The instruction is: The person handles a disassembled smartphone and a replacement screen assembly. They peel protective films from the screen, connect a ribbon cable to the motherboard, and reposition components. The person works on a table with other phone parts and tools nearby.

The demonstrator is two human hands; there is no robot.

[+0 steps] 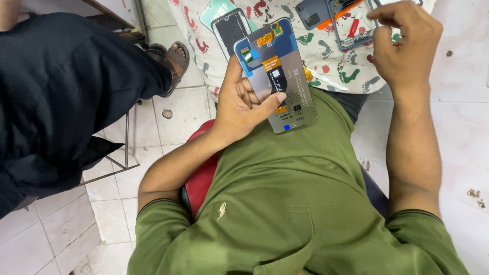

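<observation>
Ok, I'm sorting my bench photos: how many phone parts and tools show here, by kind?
Display panels: 2, display panel in left hand, black panel on cloth
Back covers: 2, teal cover, dark cover
Opened phone: 1
Red-handled tool: 1
Total: 6
</observation>
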